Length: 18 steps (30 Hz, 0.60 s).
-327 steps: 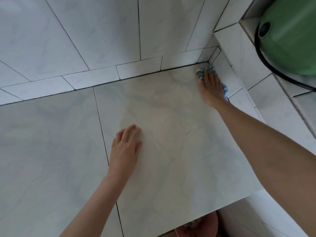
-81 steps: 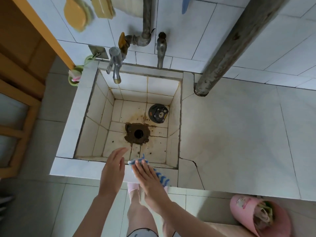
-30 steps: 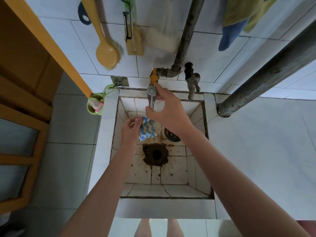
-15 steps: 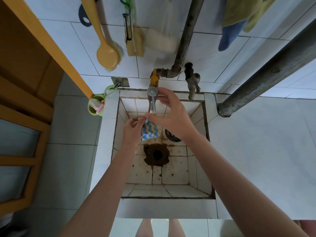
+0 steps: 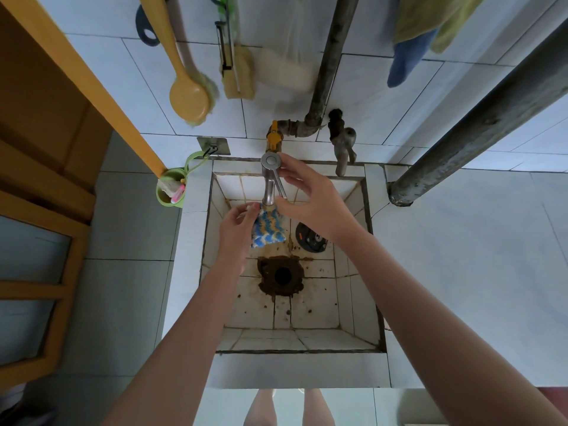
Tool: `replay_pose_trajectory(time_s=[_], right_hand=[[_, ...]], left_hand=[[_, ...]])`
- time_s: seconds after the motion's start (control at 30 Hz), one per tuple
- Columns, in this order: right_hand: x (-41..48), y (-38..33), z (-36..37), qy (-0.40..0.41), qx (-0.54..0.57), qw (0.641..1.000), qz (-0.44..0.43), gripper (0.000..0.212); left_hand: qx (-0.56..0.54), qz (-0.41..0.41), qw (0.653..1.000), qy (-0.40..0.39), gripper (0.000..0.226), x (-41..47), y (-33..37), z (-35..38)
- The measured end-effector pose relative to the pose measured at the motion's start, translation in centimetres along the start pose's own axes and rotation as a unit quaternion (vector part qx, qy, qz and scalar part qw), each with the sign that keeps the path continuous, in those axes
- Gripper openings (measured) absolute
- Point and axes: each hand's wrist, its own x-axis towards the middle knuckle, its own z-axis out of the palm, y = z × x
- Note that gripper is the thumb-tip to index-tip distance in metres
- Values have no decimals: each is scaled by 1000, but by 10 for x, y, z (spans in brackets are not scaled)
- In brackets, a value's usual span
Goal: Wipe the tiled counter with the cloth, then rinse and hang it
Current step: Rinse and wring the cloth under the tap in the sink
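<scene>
Where it hangs just under the spout of the tap (image 5: 270, 182), the blue, yellow and white cloth (image 5: 268, 229) is pinched at its upper corner by the left hand (image 5: 236, 233) and held above the floor of the tiled sink (image 5: 192, 241). The tap is gripped by the right hand (image 5: 310, 204), whose fingers are curled about it, the index fingertip laid by the round cap and the thumb by the end of the lever; whether water is running cannot be told. Below the cloth, a rust-stained drain (image 5: 281, 275) is seen, with a black round object (image 5: 310, 238) beside it. The tiled counter (image 5: 476, 265) is set to the right of the sink. A green cup (image 5: 171, 193) is hung at the left rim.
</scene>
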Motion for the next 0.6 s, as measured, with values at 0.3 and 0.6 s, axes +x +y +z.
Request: replay_pose_trajectory(time_s=[0.3, 0.6], right_hand=[[2, 4, -2, -18, 7, 1000, 0, 67], [-1, 10, -2, -38, 24, 999, 5, 74]], left_hand=[[2, 7, 1000, -2, 15, 0, 1, -5], [2, -2, 1000, -3, 22, 0, 0, -7]])
